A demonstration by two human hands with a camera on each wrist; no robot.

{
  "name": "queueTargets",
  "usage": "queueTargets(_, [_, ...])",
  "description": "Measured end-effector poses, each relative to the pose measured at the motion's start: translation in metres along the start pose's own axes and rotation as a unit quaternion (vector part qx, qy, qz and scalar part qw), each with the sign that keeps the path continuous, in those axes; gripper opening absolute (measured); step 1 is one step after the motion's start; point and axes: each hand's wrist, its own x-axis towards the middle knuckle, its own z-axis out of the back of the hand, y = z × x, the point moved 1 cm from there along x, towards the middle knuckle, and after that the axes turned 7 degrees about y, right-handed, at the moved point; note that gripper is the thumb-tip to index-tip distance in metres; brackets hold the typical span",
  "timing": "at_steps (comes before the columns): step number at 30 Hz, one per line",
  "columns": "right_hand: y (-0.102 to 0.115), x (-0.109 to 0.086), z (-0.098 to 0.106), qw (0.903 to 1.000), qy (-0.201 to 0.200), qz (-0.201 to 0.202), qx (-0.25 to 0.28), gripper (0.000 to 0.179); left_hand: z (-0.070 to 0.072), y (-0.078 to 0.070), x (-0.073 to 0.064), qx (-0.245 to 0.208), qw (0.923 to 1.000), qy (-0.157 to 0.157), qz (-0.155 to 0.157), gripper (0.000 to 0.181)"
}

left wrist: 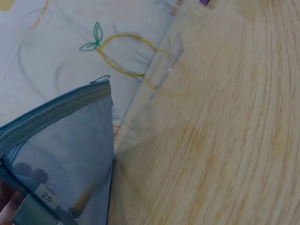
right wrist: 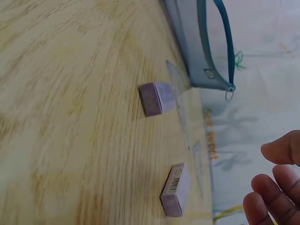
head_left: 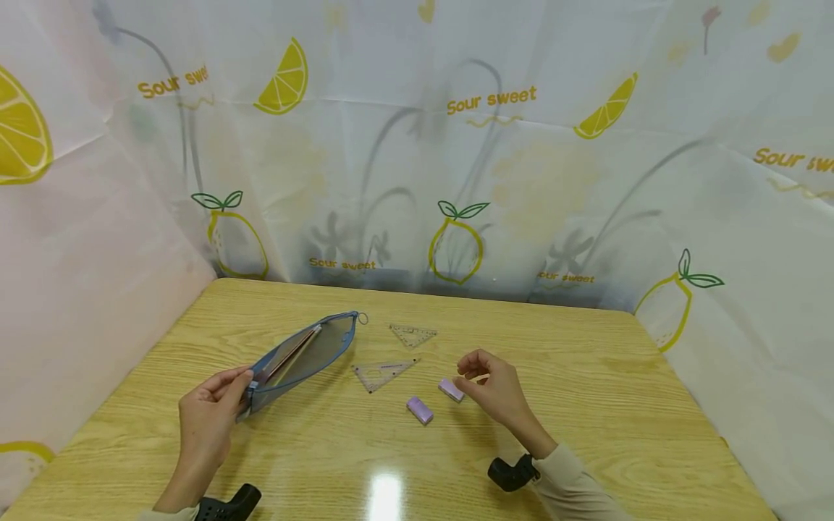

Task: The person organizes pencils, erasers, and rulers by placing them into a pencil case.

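Observation:
My left hand (head_left: 210, 420) pinches the near end of a blue mesh zipper pouch (head_left: 289, 391), whose mouth gapes upward. Long slim items (head_left: 296, 354) lean inside it; through the mesh in the left wrist view, one shows as a tan, pencil-like rod (left wrist: 82, 201). Over the table, my right hand (head_left: 495, 387) has loosely bent fingers, thumb and fingertips apart, with nothing between them. Just beside its thumb lies a small purple eraser (head_left: 451, 390), with a barcode visible in the right wrist view. A second purple eraser (head_left: 420, 410) rests nearer me, to the left.
Two clear set squares lie between pouch and erasers: a larger triangle (head_left: 384, 372) and, farther back, a smaller one (head_left: 413, 334). The wooden table (head_left: 586, 362) meets a lemon-printed white curtain (head_left: 391, 181) behind and at both sides.

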Motion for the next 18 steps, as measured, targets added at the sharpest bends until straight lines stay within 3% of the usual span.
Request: queueTargets(18, [-0.023, -0.004, -0.010, 0.9987, 0.022, -0.046, -0.007, 0.015, -0.001, 0.001, 0.001, 0.000, 1.0000, 0.000, 0.002, 0.008])
